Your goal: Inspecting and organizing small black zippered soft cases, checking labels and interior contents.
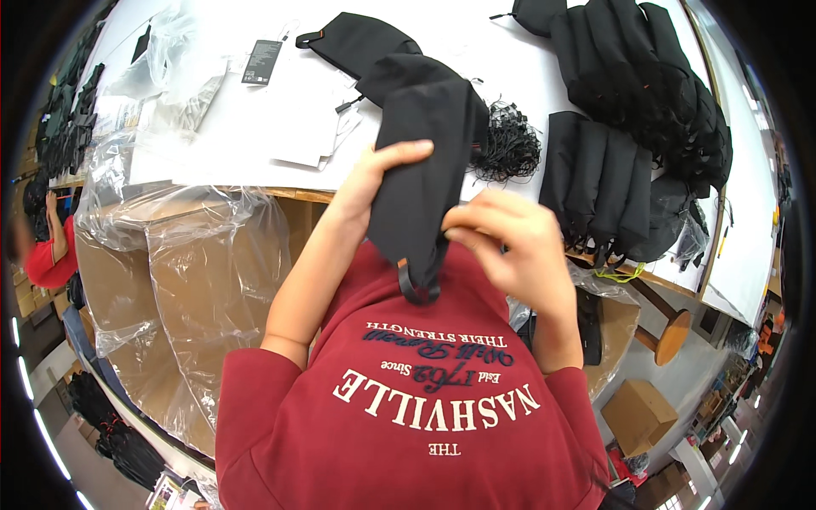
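A long black fabric pouch [421, 161] hangs in front of my red shirt, close to the table's near edge. It has a small orange tab and a black webbing loop at its lower end. My left hand [378, 174] grips it from the left side, thumb lying across its front and fingers behind. At the pouch's right edge, my right hand [514, 242] is closed in a pinch; what lies between the fingertips is too small to make out. Another black pouch [357, 42] lies on the table just beyond.
A tangled heap of thin black cords [510, 144] lies right of the pouch. Stacked black pouches [629, 68] fill the table's right side. White cards [306, 140] and a black hang tag [262, 61] lie left. Plastic-covered cardboard [204, 289] stands below; another person [51, 251] is far left.
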Demonstrator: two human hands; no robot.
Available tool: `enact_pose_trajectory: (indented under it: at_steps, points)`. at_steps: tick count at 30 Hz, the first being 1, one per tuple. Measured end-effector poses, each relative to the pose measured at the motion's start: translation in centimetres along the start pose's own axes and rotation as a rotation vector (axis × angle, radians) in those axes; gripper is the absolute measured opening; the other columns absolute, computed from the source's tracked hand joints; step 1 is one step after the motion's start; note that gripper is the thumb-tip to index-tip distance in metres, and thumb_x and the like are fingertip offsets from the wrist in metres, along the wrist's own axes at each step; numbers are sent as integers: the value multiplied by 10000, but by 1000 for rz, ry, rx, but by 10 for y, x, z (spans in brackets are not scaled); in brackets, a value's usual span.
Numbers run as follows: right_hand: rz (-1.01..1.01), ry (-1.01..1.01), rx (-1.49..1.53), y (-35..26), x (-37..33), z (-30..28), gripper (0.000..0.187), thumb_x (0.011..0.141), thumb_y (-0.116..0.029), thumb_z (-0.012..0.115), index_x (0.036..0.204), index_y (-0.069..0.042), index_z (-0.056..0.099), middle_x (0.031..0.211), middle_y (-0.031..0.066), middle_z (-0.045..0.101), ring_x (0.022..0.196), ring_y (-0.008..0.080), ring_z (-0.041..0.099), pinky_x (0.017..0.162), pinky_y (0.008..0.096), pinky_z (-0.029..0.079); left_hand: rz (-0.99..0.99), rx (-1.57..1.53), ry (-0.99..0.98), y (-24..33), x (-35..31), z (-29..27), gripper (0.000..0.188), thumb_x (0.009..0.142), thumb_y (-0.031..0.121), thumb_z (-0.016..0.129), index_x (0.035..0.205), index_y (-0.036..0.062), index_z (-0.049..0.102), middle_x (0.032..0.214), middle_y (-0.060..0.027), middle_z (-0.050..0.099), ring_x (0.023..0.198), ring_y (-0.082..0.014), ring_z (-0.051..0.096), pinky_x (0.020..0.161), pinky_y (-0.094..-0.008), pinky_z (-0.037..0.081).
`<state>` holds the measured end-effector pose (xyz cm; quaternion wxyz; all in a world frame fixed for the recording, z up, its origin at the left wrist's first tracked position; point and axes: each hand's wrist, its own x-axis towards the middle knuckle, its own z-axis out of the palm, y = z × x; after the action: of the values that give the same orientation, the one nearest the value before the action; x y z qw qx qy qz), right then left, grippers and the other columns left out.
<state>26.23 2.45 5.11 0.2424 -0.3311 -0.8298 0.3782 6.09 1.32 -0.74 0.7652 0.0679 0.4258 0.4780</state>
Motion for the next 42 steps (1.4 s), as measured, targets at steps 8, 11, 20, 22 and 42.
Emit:
enact_pose_trajectory:
  at_steps: [8, 11, 20, 22, 42]
  points:
    - [-18, -79, 52, -8, -4, 15, 139, 722, -13, 707, 849, -40, 659, 733, 66, 597, 632, 233, 581, 563, 323, 455, 94, -157, -62, 7, 19, -17, 259, 819, 94, 679, 1048, -10, 617, 907, -98, 687, 758, -162, 679, 678, -273, 567]
    - [-29, -65, 104, -8, -3, 18, 127, 727, -17, 709, 842, -36, 657, 731, 67, 598, 624, 238, 574, 546, 325, 447, 122, -114, -48, 7, 17, -16, 292, 807, 94, 690, 1065, -14, 606, 937, -98, 679, 781, -156, 675, 694, -271, 561]
    - [52, 539, -82, 1, 27, -19, 107, 768, 15, 700, 849, -47, 669, 738, 18, 644, 570, 97, 500, 478, 224, 352, 179, 212, -184, -2, -5, 9, 480, 732, 107, 755, 1160, -29, 588, 1021, -100, 661, 905, -161, 647, 814, -272, 519]
    - [0, 340, -43, -2, 24, -13, 107, 764, 2, 685, 852, -54, 661, 742, 35, 638, 598, 165, 560, 526, 276, 422, 145, 119, -141, -1, -3, 6, 443, 750, 106, 742, 1146, -28, 595, 1012, -107, 666, 890, -167, 655, 806, -278, 529]
    - [-138, 23, -351, 10, 2, 18, 538, 685, -110, 770, 1194, -138, 597, 1192, 78, 568, 1075, 259, 553, 894, 365, 430, 75, -198, -84, -9, -10, -20, 448, 929, 240, 586, 1304, 47, 432, 1239, -115, 540, 1082, -221, 572, 788, -343, 555]
